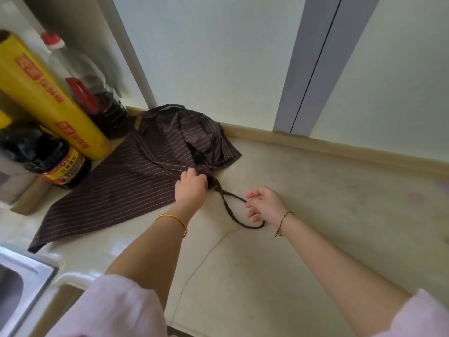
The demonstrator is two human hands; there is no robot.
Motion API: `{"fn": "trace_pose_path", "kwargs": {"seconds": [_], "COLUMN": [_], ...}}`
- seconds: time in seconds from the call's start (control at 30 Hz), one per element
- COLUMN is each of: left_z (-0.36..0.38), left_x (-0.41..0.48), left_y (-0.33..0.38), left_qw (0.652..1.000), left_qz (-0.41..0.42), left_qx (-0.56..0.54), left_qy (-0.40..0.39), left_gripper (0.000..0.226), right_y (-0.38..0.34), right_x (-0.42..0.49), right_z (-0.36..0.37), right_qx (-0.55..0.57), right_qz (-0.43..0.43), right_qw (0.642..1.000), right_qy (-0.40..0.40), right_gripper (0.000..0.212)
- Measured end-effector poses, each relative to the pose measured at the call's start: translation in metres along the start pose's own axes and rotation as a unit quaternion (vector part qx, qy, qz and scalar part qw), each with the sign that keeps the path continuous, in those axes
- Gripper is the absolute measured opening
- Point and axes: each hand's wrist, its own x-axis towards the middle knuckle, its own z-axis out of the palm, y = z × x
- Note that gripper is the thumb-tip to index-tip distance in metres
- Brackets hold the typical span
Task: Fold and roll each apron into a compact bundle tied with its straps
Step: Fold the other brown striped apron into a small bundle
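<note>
Head view: pale tabletop [315,190] in a corner against the wall, with a sink [17,285] at lower left. Apron [116,188], brown with thin stripes, lies mostly flat on the tabletop, upper part bunched into the back corner, lower corner trailing toward the sink; not folded or rolled yet, so the task looks early. It is spread here likely because this is the only bare stretch of surface; its left edge runs close under the clutter. Yellow wrap roll [48,98] leans upright just left of the apron, near touching its edge. Behind the roll stands a clear bottle [80,76] with red cap and dark liquid low down; a dark sauce bottle [46,161] stands in front, right by the cloth. These crowd the left side, so folding probably has to go rightward or toward the person. Left hand [190,188] rests on the apron's near edge where the cloth gathers into the strap, fingers curled down over the fabric, seemingly pinning it so it does not slide; whether they truly pinch it, cannot tell. Right hand [266,203] hovers to the right, fingers apart and loosely curved, index and thumb close to the strap [233,216] but not clamped on it. Strap loops out over bare tabletop between both hands, likely being pulled clear so it stays free for tying later. Gold bangle [173,221] on left wrist, thin cord bracelet [284,221] on right.
</note>
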Motion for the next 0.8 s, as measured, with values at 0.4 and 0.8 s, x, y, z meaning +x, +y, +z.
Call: {"fn": "trace_pose_path", "kwargs": {"seconds": [0.4, 0.8], "left_z": [-0.016, -0.027], "left_x": [-0.055, -0.039], "left_y": [0.132, 0.097], "left_qw": [0.759, 0.913], "left_qz": [0.146, 0.241], "left_qx": [-0.349, 0.096], "left_qy": [-0.53, -0.316], "left_gripper": [0.016, 0.044], "right_y": [-0.014, 0.005], "right_x": [-0.04, -0.059], "right_z": [-0.08, -0.117], "right_qx": [-0.139, -0.179], "right_qz": [0.108, 0.046], "right_qw": [0.984, 0.982], "right_qy": [-0.042, 0.039], "right_gripper": [0.008, 0.038]}}
